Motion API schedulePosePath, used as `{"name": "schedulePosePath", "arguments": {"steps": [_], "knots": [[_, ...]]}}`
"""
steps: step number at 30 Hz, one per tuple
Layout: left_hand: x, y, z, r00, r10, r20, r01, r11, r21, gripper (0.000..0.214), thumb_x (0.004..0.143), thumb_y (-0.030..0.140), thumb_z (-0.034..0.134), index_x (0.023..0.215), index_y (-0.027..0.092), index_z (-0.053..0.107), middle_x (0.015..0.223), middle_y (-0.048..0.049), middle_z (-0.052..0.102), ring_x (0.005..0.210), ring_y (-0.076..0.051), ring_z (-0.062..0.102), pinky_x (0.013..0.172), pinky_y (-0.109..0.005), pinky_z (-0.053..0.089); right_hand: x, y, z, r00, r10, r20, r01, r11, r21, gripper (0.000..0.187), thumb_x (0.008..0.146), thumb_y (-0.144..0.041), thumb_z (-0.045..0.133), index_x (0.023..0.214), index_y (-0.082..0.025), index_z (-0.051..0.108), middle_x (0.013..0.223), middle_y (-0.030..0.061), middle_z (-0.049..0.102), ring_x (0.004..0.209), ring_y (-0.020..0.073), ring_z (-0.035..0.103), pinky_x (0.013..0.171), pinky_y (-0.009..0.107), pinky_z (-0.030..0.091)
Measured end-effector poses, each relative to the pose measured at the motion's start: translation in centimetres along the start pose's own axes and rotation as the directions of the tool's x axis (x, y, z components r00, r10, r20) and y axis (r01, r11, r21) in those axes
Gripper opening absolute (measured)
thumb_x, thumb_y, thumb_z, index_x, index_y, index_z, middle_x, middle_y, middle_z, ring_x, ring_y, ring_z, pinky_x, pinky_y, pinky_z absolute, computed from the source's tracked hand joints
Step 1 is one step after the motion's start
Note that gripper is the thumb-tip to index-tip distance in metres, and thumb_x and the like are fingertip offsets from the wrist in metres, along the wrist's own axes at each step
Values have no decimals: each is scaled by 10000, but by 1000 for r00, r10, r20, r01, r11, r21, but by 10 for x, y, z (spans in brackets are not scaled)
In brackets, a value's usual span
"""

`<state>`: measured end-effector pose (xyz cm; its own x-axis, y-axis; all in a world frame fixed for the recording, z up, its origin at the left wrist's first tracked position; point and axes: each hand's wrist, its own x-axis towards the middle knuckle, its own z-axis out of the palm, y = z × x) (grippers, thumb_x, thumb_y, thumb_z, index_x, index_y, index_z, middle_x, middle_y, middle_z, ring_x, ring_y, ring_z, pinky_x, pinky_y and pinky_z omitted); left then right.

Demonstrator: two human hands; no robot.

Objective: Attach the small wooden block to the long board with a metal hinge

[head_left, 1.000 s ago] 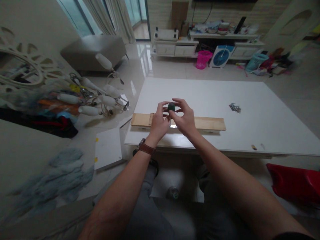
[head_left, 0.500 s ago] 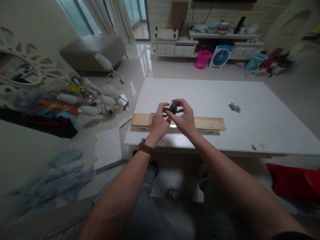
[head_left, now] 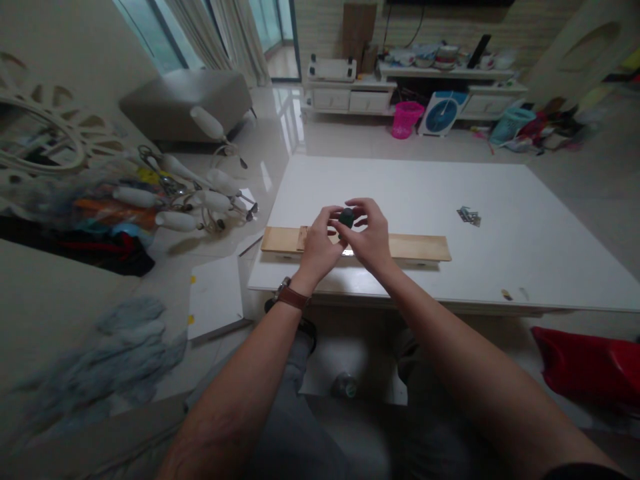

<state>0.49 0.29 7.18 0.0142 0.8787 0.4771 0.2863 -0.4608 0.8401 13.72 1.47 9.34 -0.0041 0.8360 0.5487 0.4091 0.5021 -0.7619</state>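
Observation:
Between the fingertips of both hands is a small dark green rounded object [head_left: 346, 217]; its kind is too small to make out. My left hand [head_left: 320, 241], with a brown-strapped watch [head_left: 293, 295] at the wrist, closes on it from the left. From the right, my right hand [head_left: 369, 233] grips it between thumb and fingers. Below the hands a long pale wooden board [head_left: 417, 247] lies along the near side of a white table [head_left: 400, 183]. Part of the board is hidden behind my hands. A bit of shiny metal shows on its edge just under them.
Small metal pieces [head_left: 469, 215] lie in a heap on the table's right half. Two tiny items, one brownish [head_left: 507, 295], sit near its front edge. A white panel [head_left: 216, 297] and a lamp with several white shades [head_left: 215, 200] are to the left. A red object [head_left: 590, 367] stands at right.
The dark green object has turned slightly in my fingers, and the fingertips have shifted a little. Both arms stay in nearly the same place.

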Motion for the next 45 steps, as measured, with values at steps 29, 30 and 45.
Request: {"name": "schedulePosePath", "arguments": {"steps": [29, 30, 45], "knots": [[0, -3, -1, 1000, -15, 16, 16, 995, -101, 462, 900, 32, 626, 1274, 277, 508, 1274, -72, 703, 1156, -204, 707, 910, -356, 616, -1, -5, -2, 996, 35, 82, -43, 994, 102, 367, 839, -234, 648, 1201, -282, 630, 1153, 36, 781, 1095, 222, 740, 865, 383, 584], [0, -4, 0, 1000, -16, 19, 18, 995, -101, 457, 909, 47, 629, 1283, 276, 503, 1291, -79, 696, 1174, -212, 705, 913, -361, 617, -1, -5, -2, 996, 37, 77, -45, 994, 101, 370, 838, -232, 653, 1204, -283, 630, 1129, 33, 784, 1080, 221, 743, 868, 386, 584], [0, -6, 0, 999, -33, 3, 33, 998, -57, 483, 858, 10, 664, 1244, 265, 524, 1143, -54, 732, 1046, -193, 722, 868, -345, 621, -2, -4, -2, 998, 7, 60, -11, 997, 75, 386, 800, -249, 719, 1172, -268, 618, 1126, 46, 771, 1060, 221, 735, 809, 360, 575]]}}
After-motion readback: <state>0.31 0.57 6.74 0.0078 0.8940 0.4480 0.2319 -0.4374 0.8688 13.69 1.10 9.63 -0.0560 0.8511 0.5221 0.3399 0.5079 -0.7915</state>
